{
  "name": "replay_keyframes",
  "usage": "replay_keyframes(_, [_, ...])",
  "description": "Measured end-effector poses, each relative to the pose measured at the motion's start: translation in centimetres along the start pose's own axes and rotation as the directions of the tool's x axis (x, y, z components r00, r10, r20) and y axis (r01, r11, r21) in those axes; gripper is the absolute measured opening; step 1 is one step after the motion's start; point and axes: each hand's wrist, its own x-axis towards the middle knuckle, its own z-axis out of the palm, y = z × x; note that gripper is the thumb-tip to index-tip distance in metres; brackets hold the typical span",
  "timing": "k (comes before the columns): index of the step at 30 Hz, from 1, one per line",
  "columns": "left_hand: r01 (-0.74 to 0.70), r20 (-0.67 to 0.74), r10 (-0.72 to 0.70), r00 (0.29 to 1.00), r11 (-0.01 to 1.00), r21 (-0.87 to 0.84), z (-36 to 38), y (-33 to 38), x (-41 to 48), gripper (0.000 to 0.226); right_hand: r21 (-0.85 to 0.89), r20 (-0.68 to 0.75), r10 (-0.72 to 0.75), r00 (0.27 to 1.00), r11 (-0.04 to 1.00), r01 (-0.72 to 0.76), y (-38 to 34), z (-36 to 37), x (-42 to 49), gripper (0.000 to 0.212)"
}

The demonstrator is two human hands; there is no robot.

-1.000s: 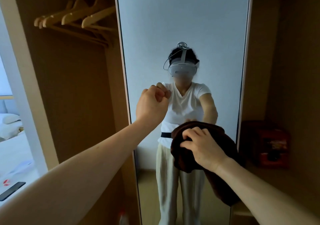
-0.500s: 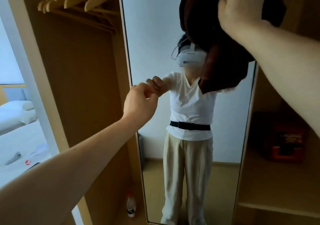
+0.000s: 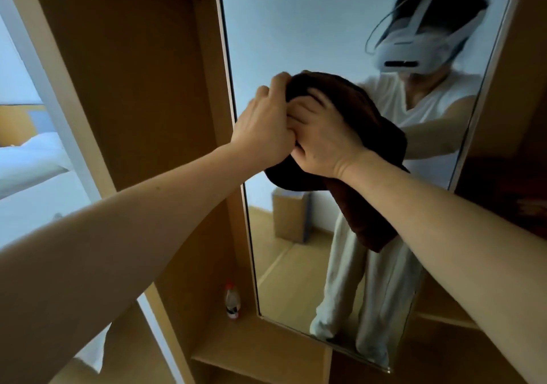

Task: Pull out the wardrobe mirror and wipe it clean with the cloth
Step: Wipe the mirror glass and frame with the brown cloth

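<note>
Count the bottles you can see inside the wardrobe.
1. The bottle stands on the wardrobe floor, just left of the lower corner of the mirror. Others could be hidden behind the mirror or the arms.

Dark brown cloth [image 3: 364, 123]; tan wood wardrobe [image 3: 142, 72]; white bottle [image 3: 233, 300], red cap.
</note>
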Motion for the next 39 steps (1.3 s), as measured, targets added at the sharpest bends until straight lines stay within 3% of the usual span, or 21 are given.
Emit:
replay_keyframes(5, [0.044, 0.083, -0.042, 0.996, 0.999, -0.024, 4.1, -1.5, -3.6, 0.064, 0.04, -0.007, -0.055, 0.998, 0.998, 0.055, -1.7, 3.5, -3.8, 0.027])
replay_keyframes(12, [-0.006, 0.237, 0.004, 0.972, 1.0, 0.005, 9.1, -1.2, -8.1, 0.065, 0.11, -0.011, -0.015, 1.0, 0.994, 0.016, -3.8, 6.9, -11.1, 0.026])
replay_keyframes(16, [0.034, 0.323, -0.028, 0.946, 0.999, -0.013, 11.8, -0.2, -10.4, 0.051, 0.113, 0.054, -0.029, 0.998, 0.993, 0.023, -4.1, 8.2, -14.8, 0.027])
replay_keyframes(20, [0.074, 0.385, -0.046, 0.922, 0.996, -0.058, 12.6, 1.3, -11.8, 0.044, -0.007, 0.209, -0.105, 0.972, 0.994, 0.109, -3.6, 7.4, -16.7, 0.026])
replay_keyframes(23, [0.041, 0.325, -0.004, 0.946, 0.993, -0.109, 11.2, 3.1, -11.0, 0.053, 0.081, 0.142, -0.082, 0.986, 0.994, 0.071, -2.3, 4.2, -15.5, 0.017])
replay_keyframes(25, [-0.03, 0.187, 0.055, 0.981, 0.991, -0.133, 9.4, 4.8, -9.5, 0.06, 0.076, 0.055, -0.024, 0.998, 0.997, 0.019, -0.6, 1.1, -13.7, 0.019])
replay_keyframes(28, [-0.097, -0.043, 0.09, 0.995, 0.977, -0.189, 6.5, 7.6, -5.8, 0.068, -0.069, -0.122, 0.046, 0.992, 0.996, -0.055, 3.0, -2.9, -10.3, 0.019])
replay_keyframes(30, [-0.164, -0.118, 0.146, 0.982, 0.973, -0.165, 5.6, 9.3, -3.5, 0.071, -0.168, -0.193, 0.134, 0.972, 0.972, -0.167, 5.3, -4.8, -8.7, 0.022])
replay_keyframes(35, [-0.216, -0.104, 0.221, 0.97, 0.975, 0.06, 7.3, 10.6, -1.3, 0.081, -0.164, -0.256, 0.332, 0.908, 0.911, -0.38, 5.7, -4.2, -10.1, 0.034])
replay_keyframes(39, [-0.301, -0.043, 0.308, 0.95, 0.945, 0.126, 10.0, 9.4, -3.8, 0.081, -0.126, -0.167, 0.376, 0.911, 0.909, -0.398, 4.2, -2.0, -13.9, 0.043])
